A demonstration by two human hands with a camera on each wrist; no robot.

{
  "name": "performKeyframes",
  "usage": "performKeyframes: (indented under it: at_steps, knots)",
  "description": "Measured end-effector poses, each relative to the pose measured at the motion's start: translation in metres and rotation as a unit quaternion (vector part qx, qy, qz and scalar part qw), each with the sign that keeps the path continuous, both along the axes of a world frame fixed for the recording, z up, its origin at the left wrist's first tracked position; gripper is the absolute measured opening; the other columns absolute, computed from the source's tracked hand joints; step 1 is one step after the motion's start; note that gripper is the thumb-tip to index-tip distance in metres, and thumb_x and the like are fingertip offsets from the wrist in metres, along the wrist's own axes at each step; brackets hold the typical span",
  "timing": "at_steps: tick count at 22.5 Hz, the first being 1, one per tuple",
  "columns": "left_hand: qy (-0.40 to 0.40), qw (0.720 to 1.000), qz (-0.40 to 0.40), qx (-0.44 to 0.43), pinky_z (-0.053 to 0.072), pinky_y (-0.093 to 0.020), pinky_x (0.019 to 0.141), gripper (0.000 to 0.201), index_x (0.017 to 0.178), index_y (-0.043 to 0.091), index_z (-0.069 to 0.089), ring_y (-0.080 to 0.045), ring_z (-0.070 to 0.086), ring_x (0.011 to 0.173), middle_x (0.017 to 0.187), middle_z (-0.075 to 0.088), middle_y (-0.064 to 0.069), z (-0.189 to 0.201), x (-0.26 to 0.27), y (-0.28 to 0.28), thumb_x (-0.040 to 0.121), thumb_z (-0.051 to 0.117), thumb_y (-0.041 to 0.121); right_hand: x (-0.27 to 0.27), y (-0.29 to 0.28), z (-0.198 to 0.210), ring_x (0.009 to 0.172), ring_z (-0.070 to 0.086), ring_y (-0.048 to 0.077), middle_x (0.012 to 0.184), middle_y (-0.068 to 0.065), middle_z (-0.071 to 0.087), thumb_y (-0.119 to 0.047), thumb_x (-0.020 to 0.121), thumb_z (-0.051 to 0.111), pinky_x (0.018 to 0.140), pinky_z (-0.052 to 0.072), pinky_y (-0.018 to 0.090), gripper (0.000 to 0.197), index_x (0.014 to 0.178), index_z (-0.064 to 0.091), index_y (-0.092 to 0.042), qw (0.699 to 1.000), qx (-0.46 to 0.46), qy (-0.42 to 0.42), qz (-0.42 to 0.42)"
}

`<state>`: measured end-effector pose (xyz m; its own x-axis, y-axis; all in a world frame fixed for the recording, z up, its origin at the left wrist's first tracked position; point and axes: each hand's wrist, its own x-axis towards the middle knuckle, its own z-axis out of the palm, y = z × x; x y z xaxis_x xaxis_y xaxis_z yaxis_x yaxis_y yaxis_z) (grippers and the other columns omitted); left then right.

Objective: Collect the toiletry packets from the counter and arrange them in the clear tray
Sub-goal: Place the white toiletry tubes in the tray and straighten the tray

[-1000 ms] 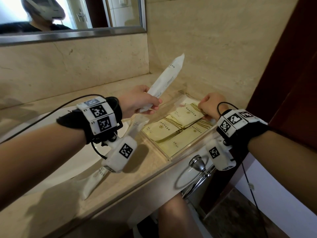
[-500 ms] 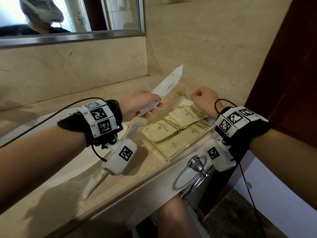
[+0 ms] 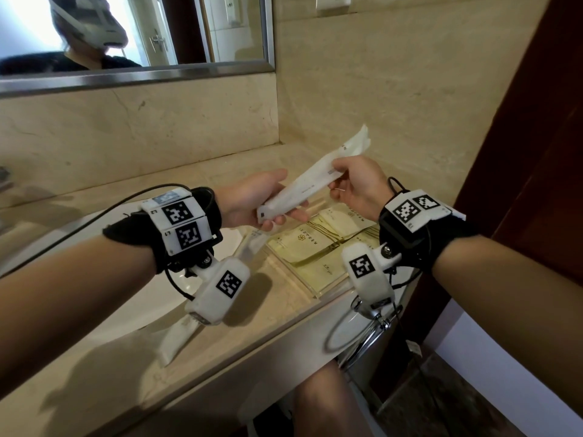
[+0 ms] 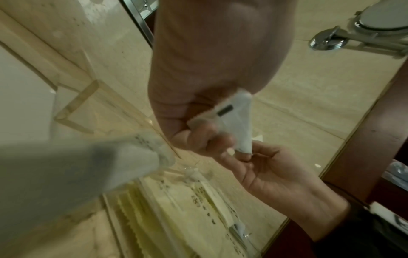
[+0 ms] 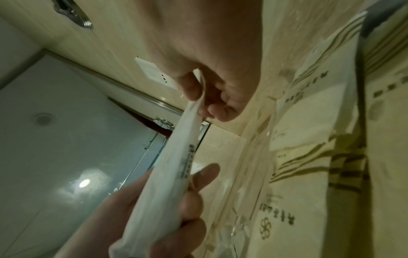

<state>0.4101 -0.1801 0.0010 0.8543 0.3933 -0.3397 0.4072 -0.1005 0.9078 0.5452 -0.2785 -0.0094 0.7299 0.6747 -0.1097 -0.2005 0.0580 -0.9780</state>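
A long white packet (image 3: 310, 184) hangs in the air above the clear tray (image 3: 310, 287). My left hand (image 3: 257, 201) grips its near end. My right hand (image 3: 353, 181) pinches it close to the far end; the right wrist view shows thumb and finger on the packet (image 5: 174, 162). In the left wrist view the packet (image 4: 236, 122) sits between both hands. The tray holds several flat cream packets (image 3: 303, 242). Two more white packets lie on the counter: one (image 3: 252, 246) beside the tray's left edge, one (image 3: 176, 340) near the front edge under my left wrist.
The beige stone counter (image 3: 104, 370) meets a side wall just behind the tray. A white sink basin (image 3: 132, 307) lies left of the tray. A chrome towel ring (image 3: 356, 332) hangs below the counter edge. A mirror (image 3: 132, 36) is on the back wall.
My right hand left the tray, rose and took hold of the far part of the white packet. The left hand tilted the packet lower and moved it to the right over the tray.
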Motion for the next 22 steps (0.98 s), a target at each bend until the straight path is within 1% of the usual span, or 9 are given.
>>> performKeyframes:
  at_steps: [2, 4, 6, 8, 10, 14, 16, 20, 22]
  knots:
    - [0.004, 1.0, -0.011, 0.029, 0.03, -0.014, 0.038, 0.033, 0.094, 0.014, 0.062, -0.004, 0.04, 0.042, 0.06, 0.063, 0.007, -0.002, -0.002, 0.003, 0.101, 0.033, 0.029, 0.005, -0.004, 0.001, 0.059, 0.044, 0.013, 0.071, 0.004, 0.048, -0.005, 0.093, 0.043, 0.048, 0.035, 0.024, 0.018, 0.077, 0.05, -0.011, 1.0, 0.022, 0.014, -0.015]
    - [-0.02, 0.997, 0.01, 0.072, 0.032, -0.016, 0.046, 0.021, 0.091, 0.015, 0.062, -0.006, 0.041, 0.053, 0.065, 0.059, 0.008, -0.003, -0.002, 0.005, 0.098, 0.043, 0.023, 0.01, -0.008, 0.002, 0.062, 0.048, 0.014, 0.076, 0.002, 0.051, -0.013, 0.091, 0.046, 0.051, 0.038, 0.024, 0.014, 0.078, 0.051, -0.014, 0.999, 0.032, 0.014, -0.01]
    - [-0.056, 0.991, 0.072, 0.098, 0.039, -0.016, 0.051, 0.009, 0.094, 0.013, 0.064, -0.007, 0.046, 0.064, 0.074, 0.056, 0.005, -0.005, -0.001, 0.011, 0.093, 0.056, 0.017, 0.013, -0.011, 0.002, 0.068, 0.051, 0.016, 0.083, 0.002, 0.055, -0.027, 0.09, 0.05, 0.055, 0.042, 0.026, 0.013, 0.081, 0.053, -0.018, 0.999, 0.042, 0.021, -0.006]
    - [-0.079, 0.983, 0.121, 0.114, 0.045, -0.013, 0.049, 0.021, 0.108, 0.008, 0.066, -0.007, 0.049, 0.067, 0.078, 0.056, 0.003, -0.006, -0.001, 0.018, 0.087, 0.063, 0.01, 0.015, -0.012, 0.003, 0.075, 0.053, 0.017, 0.085, 0.001, 0.059, -0.035, 0.09, 0.053, 0.059, 0.046, 0.028, 0.017, 0.083, 0.054, -0.019, 0.999, 0.04, 0.023, -0.019]
    - [-0.091, 0.979, 0.133, 0.122, 0.046, -0.009, 0.046, 0.031, 0.116, 0.006, 0.065, -0.006, 0.05, 0.066, 0.079, 0.058, 0.003, -0.007, -0.002, 0.022, 0.085, 0.066, 0.006, 0.018, -0.011, 0.004, 0.073, 0.055, 0.015, 0.083, 0.001, 0.061, -0.034, 0.092, 0.054, 0.06, 0.049, 0.026, 0.018, 0.083, 0.055, -0.018, 0.998, 0.032, 0.014, -0.052]
    - [-0.114, 0.973, 0.139, 0.145, 0.047, -0.007, 0.046, 0.032, 0.114, 0.003, 0.067, -0.005, 0.052, 0.057, 0.077, 0.059, 0.0, -0.004, -0.011, 0.027, 0.082, 0.069, 0.004, 0.026, -0.007, 0.002, 0.058, 0.056, 0.009, 0.076, 0.003, 0.059, -0.025, 0.096, 0.05, 0.046, 0.05, 0.02, 0.02, 0.082, 0.056, -0.013, 0.994, 0.033, 0.012, -0.104]
    - [-0.114, 0.97, 0.141, 0.163, 0.046, -0.007, 0.046, 0.03, 0.111, 0.003, 0.068, -0.004, 0.051, 0.051, 0.074, 0.058, 0.0, -0.002, -0.015, 0.033, 0.081, 0.07, 0.003, 0.028, -0.008, 0.002, 0.06, 0.057, 0.01, 0.077, 0.004, 0.06, -0.021, 0.096, 0.049, 0.045, 0.049, 0.02, 0.018, 0.084, 0.055, -0.011, 0.993, 0.038, 0.023, -0.106]
    - [-0.097, 0.962, 0.156, 0.201, 0.045, -0.007, 0.044, 0.03, 0.113, 0.002, 0.067, -0.009, 0.049, 0.061, 0.073, 0.056, 0.001, -0.006, -0.016, 0.043, 0.083, 0.069, 0.006, 0.028, -0.013, 0.007, 0.071, 0.059, 0.018, 0.084, 0.011, 0.061, -0.012, 0.096, 0.047, 0.047, 0.052, 0.02, 0.014, 0.094, 0.057, -0.003, 0.981, 0.118, 0.127, -0.092]
    - [-0.102, 0.963, 0.164, 0.187, 0.044, -0.008, 0.043, 0.03, 0.114, 0.002, 0.065, -0.008, 0.049, 0.063, 0.074, 0.056, 0.002, -0.009, -0.016, 0.046, 0.085, 0.067, 0.006, 0.029, -0.012, 0.01, 0.071, 0.058, 0.018, 0.085, 0.012, 0.062, -0.013, 0.097, 0.045, 0.047, 0.051, 0.021, 0.019, 0.097, 0.059, -0.002, 0.979, 0.131, 0.135, -0.081]
